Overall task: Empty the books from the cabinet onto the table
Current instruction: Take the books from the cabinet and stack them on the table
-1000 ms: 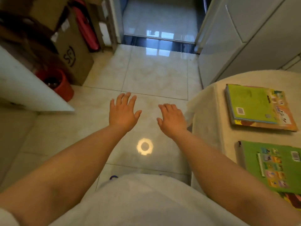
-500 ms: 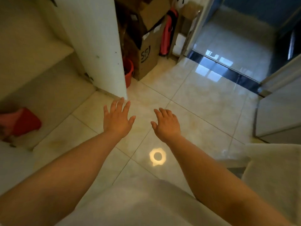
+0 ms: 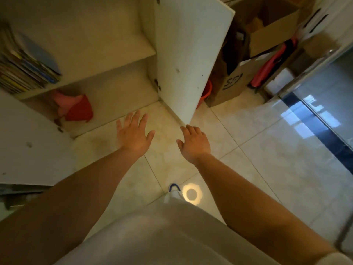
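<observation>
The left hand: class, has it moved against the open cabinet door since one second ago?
Yes. The left hand now hovers open close beside the cabinet door's lower corner, nearer the cabinet than before.

The cabinet (image 3: 107, 44) stands at the far left with its door (image 3: 189, 54) swung open to the right. On its upper shelf (image 3: 118, 60), at the left end, leans a row of books (image 3: 24, 67). On the shelf below lies a crumpled bag (image 3: 76, 108), left of the middle. Right of the door, on the floor (image 3: 267, 150), a bucket (image 3: 206, 90) sits just behind the door's edge, and a cardboard box (image 3: 235, 83) stands just to the right of it. Both hands hang over the floor in front of the cabinet: the left hand (image 3: 134, 135) near the lower shelf's front edge, the right hand (image 3: 194, 143) just below the door's near corner. A shoe tip (image 3: 173, 189) shows on the floor nearer in, between the forearms.
</observation>
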